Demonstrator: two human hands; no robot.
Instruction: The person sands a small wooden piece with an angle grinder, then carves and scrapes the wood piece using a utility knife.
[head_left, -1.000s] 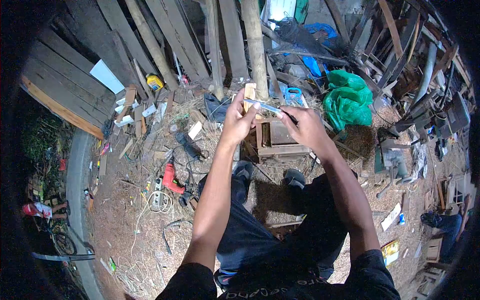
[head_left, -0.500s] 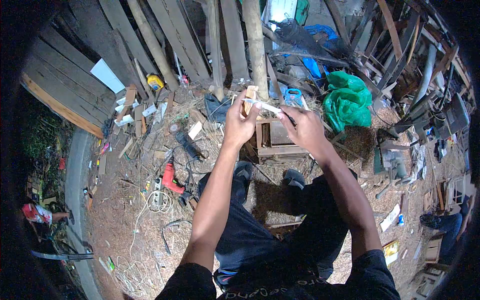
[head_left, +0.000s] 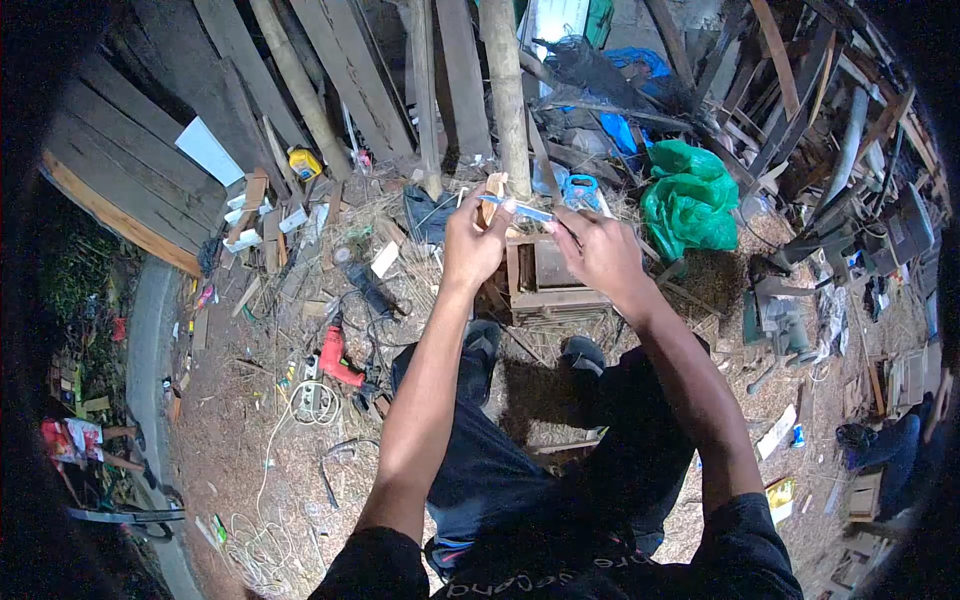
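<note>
My left hand is wrapped round a small piece of light wood, held upright above the ground. A knife is in my right hand, its handle mostly covered by the fingers. The blade points left and lies across the wood, close to my left thumb. Below and between the hands stands a wooden box-like block with a slot at its left side.
A red drill and a dark power tool lie left, with cables. A green plastic bag is at the right. Planks lean behind. Other people are at both edges.
The knife blade has tilted and shifted a little along the wood. Both hands keep their hold. The person at the far left has moved lower in the view.
</note>
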